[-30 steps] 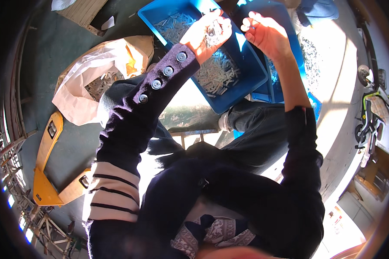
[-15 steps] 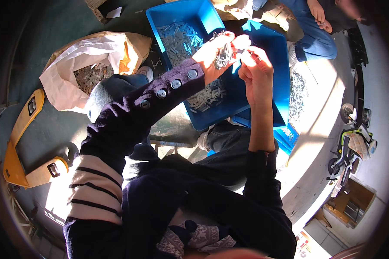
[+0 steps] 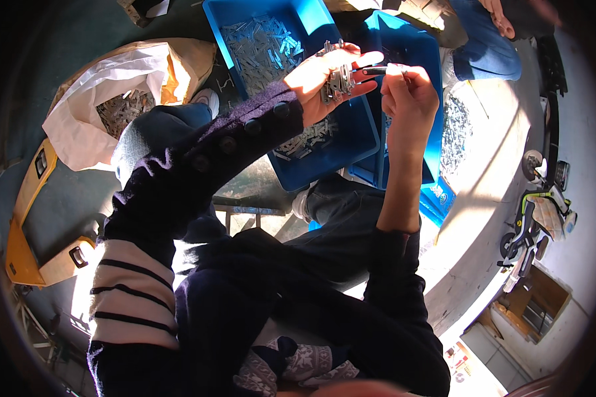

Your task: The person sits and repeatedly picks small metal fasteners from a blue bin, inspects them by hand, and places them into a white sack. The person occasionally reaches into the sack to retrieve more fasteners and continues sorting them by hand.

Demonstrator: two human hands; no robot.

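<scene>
My left hand (image 3: 308, 79) is palm up over the left blue bin, a bunch of small shiny metal pieces (image 3: 338, 82) lying across its fingers. Just to the right, my right hand (image 3: 410, 99) pinches one slim dark piece (image 3: 373, 70), whose tip reaches the left fingers. Its exact kind is too small to tell. Many loose metal strips (image 3: 261, 53) lie in the left blue bin (image 3: 298, 180). The right blue bin (image 3: 432, 142) stands beside it, beneath my right hand, and its contents are mostly in shadow.
A paper sack (image 3: 66, 129) with a white lining holds more small pieces on the left. Yellow forks (image 3: 21, 228) lie on the floor near it. Another person's leg (image 3: 487, 53) and hand are at the top right. A scooter (image 3: 530, 225) stands by the right wall.
My right hand has moved a little right, drawing the dark piece slightly away from the left palm. The left fingers have spread somewhat, and the view has shifted slightly.
</scene>
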